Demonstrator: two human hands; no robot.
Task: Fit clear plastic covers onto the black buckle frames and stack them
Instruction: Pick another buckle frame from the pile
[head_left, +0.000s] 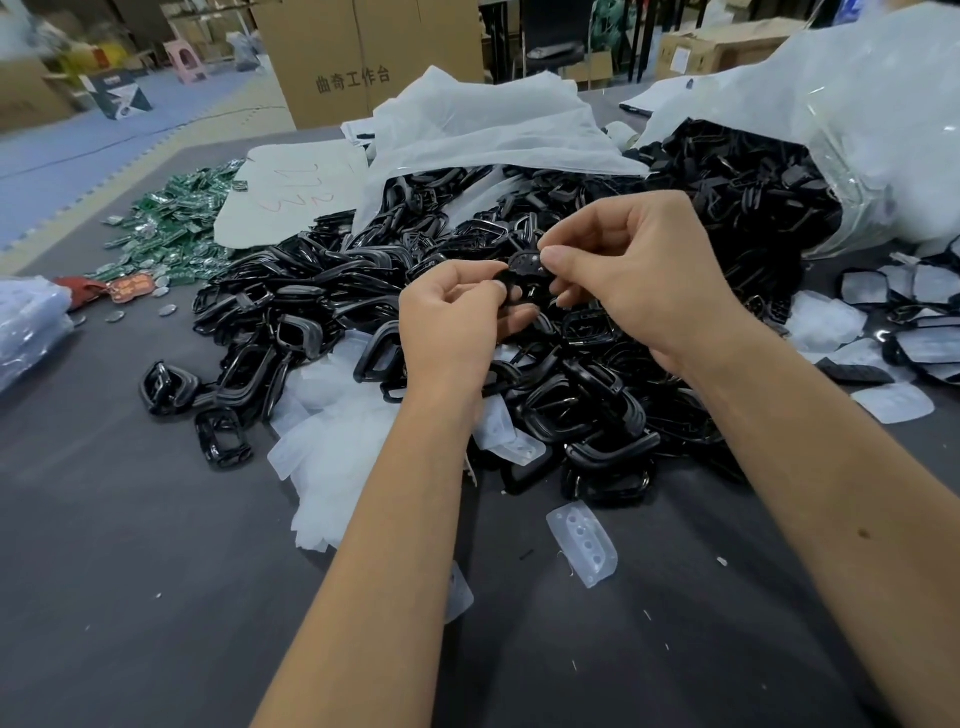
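Above the tabletop (130, 519) centre, left hand (447, 317) and right hand (639, 275) pinch one black buckle frame (527, 265). Judged light, rigid, slick: grip its outer rim; clear covers (584, 543) flex.

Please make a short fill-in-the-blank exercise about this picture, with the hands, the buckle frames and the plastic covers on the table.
1. Both hands, the left hand and the right hand, hold one ____ buckle frame between their fingers.
2. The loose clear cover near the forearms has a row of small ____ in it.
3. The big pile of buckle frames lies on a ____ table.
4. The cardboard box stands ____ the table.

Missing words: black; holes; grey; behind
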